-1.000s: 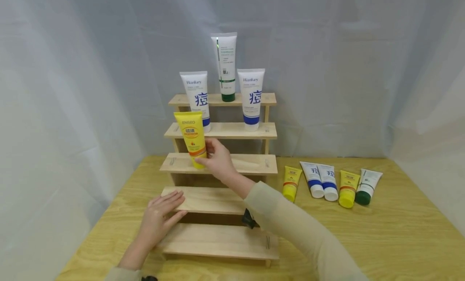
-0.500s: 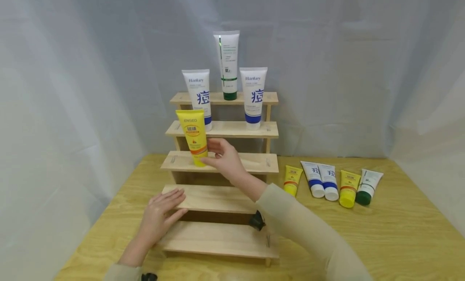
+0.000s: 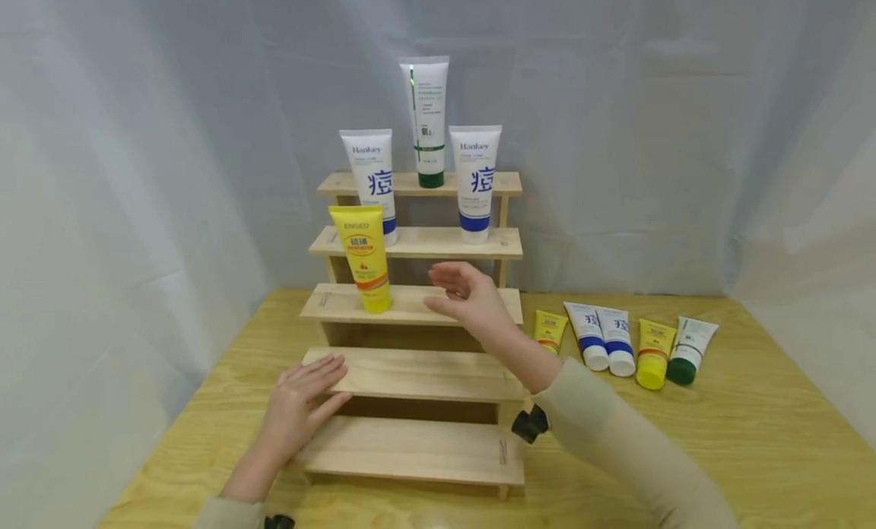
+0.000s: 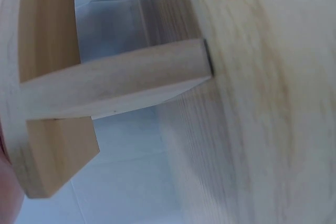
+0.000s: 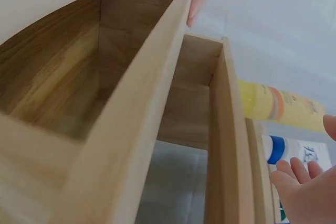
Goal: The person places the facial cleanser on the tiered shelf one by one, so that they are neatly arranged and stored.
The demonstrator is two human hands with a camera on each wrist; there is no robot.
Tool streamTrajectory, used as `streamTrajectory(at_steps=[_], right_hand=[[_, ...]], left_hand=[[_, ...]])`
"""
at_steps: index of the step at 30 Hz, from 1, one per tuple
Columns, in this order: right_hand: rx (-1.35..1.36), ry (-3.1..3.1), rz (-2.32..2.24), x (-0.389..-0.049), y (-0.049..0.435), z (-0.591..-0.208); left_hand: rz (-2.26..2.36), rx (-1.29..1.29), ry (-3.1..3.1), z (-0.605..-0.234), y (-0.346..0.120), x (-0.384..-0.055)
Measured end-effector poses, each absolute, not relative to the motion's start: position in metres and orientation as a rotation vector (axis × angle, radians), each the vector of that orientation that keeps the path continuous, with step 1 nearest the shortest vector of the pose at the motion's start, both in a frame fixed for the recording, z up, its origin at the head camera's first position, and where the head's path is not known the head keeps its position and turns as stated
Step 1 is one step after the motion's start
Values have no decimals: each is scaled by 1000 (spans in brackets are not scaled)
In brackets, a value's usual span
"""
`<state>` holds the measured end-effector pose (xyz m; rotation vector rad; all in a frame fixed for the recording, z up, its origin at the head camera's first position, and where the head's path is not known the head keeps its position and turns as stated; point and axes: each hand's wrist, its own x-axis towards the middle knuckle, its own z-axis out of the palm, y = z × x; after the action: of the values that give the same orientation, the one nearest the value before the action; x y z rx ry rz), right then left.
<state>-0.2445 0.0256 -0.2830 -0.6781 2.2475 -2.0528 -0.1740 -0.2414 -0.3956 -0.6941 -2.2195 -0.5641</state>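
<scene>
Yellow tube [image 3: 361, 255] upright, middle shelf [image 3: 412, 307]; right hand [image 3: 474, 301] near, fingers wide; left hand [image 3: 299, 403], fingers straight, touching shelf below [image 3: 424, 375].

Upright yellow tube [image 3: 361, 260], fine print [image 3: 370, 274] illegible

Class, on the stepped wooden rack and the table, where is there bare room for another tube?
Free: the pale wooden bottom step; the step above it, right of the left hand; the yellow wood-grain table in front of the lying row of white and yellow plastic tubes. That row is crowded.
</scene>
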Motion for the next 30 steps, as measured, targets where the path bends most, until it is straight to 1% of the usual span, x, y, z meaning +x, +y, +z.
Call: streamTrajectory(at_steps=[7,18,27,30], right_hand=[[-708,2305,-2041,-235,60,-281],[-545,2466,-1929,-221,105,-287],[-510,2507,-2007,-222,146,-298],[-440,2555,-1974,-220,160,-301]], left_hand=[[-551,-684,-2233,-396,-242,-174],[-558,-686,-2227,-397,-241,-174],[-559,-687,-2216,-398,-242,-176],[-556,-690,-2217,-398,-242,-176]])
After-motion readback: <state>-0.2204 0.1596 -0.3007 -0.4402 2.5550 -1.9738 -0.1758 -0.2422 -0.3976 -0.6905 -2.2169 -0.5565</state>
